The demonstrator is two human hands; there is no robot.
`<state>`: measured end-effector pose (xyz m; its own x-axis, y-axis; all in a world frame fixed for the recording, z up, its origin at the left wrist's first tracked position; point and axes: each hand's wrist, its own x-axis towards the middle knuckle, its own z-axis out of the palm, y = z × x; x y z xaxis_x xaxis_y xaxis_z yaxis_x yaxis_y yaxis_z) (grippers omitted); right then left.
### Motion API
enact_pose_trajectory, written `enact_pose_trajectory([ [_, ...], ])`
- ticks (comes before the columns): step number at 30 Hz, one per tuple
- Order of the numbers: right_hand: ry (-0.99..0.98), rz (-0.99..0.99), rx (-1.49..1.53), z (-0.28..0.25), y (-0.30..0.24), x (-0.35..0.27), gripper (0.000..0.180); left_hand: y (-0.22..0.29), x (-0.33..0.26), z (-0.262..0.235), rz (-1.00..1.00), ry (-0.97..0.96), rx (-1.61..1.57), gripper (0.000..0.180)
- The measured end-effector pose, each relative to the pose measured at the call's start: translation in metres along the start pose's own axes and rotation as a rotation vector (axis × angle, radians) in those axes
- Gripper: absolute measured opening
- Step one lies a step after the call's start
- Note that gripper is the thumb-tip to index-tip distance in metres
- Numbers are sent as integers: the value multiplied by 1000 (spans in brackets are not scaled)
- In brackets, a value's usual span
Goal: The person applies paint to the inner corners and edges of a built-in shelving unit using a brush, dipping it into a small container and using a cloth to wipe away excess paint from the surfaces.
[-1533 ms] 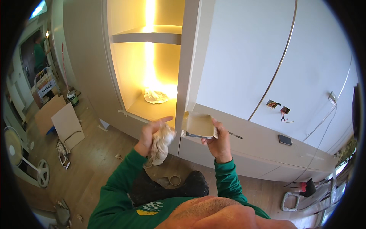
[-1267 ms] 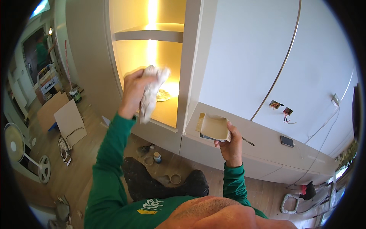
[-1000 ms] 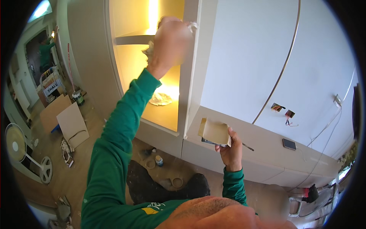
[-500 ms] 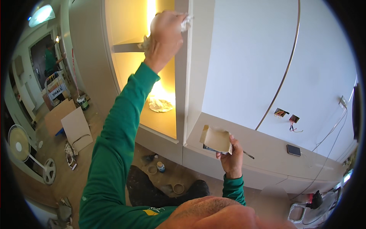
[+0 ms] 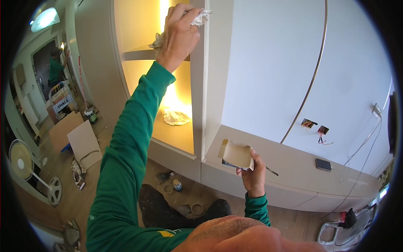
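My left hand (image 5: 179,35) is raised in front of the lit shelf unit. Its fingers are closed around a crumpled whitish rag (image 5: 202,17), which sticks out on both sides of the hand at the upright edge panel (image 5: 200,84). Lower and to the right, my right hand (image 5: 254,176) grips a small open cardboard box (image 5: 237,154), thumb on its rim. A thin dark-tipped tool (image 5: 273,171) juts out beside this hand; how it is held is hidden. Another crumpled cloth (image 5: 176,117) lies on the lower shelf under the warm light.
A phone (image 5: 323,164) lies on the long ledge (image 5: 289,161), below wall sockets with bare wires (image 5: 322,130). Tape rolls (image 5: 197,208) and a small bottle (image 5: 177,185) stand on the floor near my legs. At left are a fan (image 5: 22,159), leaning boards (image 5: 84,145) and another person (image 5: 55,67).
My left hand has shifted slightly up and left with the rag and now looks sharper. My right hand and the box have barely moved. The far person's arm is raised higher.
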<state>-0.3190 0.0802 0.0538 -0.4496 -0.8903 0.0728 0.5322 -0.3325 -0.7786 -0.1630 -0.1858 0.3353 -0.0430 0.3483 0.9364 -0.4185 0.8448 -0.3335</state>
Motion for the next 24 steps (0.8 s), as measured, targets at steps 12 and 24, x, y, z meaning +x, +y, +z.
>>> enact_pose_trajectory([
  [12, 30, -25, -4, 2, 0, -7, 42, 25, -53, -34, -213, -236, -194, 44],
  [24, 12, 25, 2, -3, 16, -6, 41, -3, -29, -12, 0, -91, -36, 51],
])
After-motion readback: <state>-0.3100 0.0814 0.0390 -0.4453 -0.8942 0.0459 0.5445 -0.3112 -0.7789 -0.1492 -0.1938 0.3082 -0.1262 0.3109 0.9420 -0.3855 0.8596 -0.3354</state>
